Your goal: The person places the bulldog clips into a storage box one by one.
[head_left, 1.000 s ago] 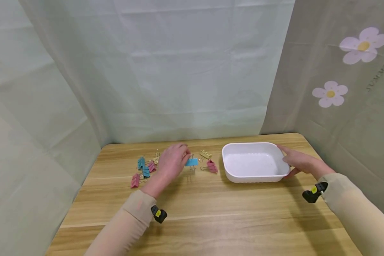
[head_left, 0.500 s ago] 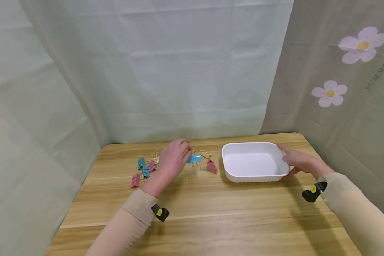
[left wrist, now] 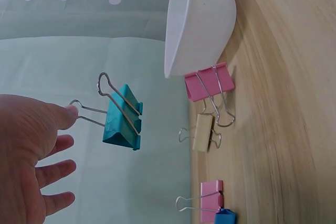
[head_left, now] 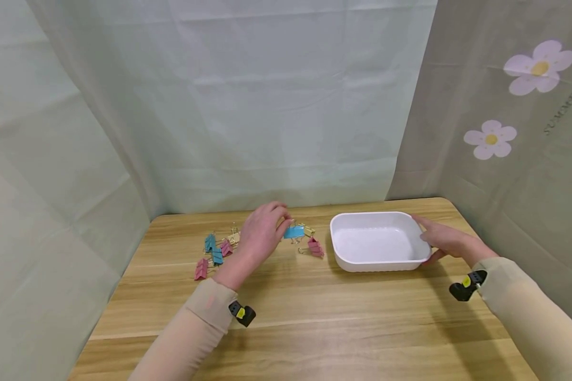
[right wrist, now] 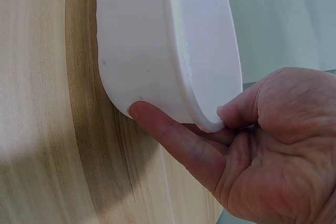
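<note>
My left hand (head_left: 263,233) pinches a blue binder clip (left wrist: 122,121) by one of its wire handles, held up off the wooden table. In the head view that clip overlaps a yellow binder clip (head_left: 309,231) lying behind it. A pink binder clip (head_left: 315,247) lies just in front, left of a white plastic tray (head_left: 381,268). At the tray's right end my right hand (head_left: 444,241) grips its rim, thumb at the rim and a finger along the outer wall (right wrist: 137,72). No clips show inside the tray.
Left of my left hand lies a loose group of blue, pink and yellow binder clips, including a blue clip (head_left: 211,243) and a pink clip (head_left: 201,269). Behind the wooden table (head_left: 343,323) hangs a pale cloth (head_left: 291,106).
My left hand has risen slightly and moved a little to the right and away with the blue binder clip. My right hand and the tray stay where they were.
</note>
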A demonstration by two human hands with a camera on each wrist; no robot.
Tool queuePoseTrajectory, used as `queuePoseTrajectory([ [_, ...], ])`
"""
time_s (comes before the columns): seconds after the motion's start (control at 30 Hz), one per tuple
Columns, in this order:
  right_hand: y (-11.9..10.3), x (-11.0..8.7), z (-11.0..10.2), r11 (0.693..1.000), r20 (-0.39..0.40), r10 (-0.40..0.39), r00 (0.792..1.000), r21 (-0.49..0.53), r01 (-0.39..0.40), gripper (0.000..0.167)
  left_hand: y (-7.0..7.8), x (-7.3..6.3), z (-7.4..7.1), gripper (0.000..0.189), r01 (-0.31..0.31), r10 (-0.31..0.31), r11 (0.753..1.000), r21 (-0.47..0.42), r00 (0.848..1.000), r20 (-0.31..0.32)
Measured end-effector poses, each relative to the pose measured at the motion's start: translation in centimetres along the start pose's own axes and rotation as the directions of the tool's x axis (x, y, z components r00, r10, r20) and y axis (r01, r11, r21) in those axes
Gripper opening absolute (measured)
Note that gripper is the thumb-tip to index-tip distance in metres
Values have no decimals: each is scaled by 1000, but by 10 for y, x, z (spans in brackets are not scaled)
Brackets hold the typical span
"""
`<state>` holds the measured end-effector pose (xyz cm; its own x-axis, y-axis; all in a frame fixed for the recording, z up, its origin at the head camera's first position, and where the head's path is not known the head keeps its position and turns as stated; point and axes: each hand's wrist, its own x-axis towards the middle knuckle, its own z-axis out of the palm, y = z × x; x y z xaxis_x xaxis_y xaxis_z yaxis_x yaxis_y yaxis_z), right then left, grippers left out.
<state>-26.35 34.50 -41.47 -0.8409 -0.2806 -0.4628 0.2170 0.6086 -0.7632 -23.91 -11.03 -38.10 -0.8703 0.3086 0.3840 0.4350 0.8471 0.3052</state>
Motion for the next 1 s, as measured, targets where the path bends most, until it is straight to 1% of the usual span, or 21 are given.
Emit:
queuePoseTrajectory([
  [0.27, 0, 0, -1, 1000, 0, 7, 1000, 5, -7, 77, 6, 8, 0, 14, -48, 49, 999, 24, 999, -2],
  [0.5, -1, 0, 1, 1000, -4, 3, 1000, -2, -3, 76, 15, 16, -2, 14, -58, 58, 998, 25, 998, 6],
  [0.77, -1, 0, 0, 1000, -8, 6, 1000, -5, -6, 75, 27, 27, 4, 14, -100, 99, 995, 16, 995, 23],
  [1.0, -2, 0, 1, 1000, -10, 11, 1000, -2, -11, 75, 40, 34, 12, 15, -127, 126, 992, 18, 990, 62],
])
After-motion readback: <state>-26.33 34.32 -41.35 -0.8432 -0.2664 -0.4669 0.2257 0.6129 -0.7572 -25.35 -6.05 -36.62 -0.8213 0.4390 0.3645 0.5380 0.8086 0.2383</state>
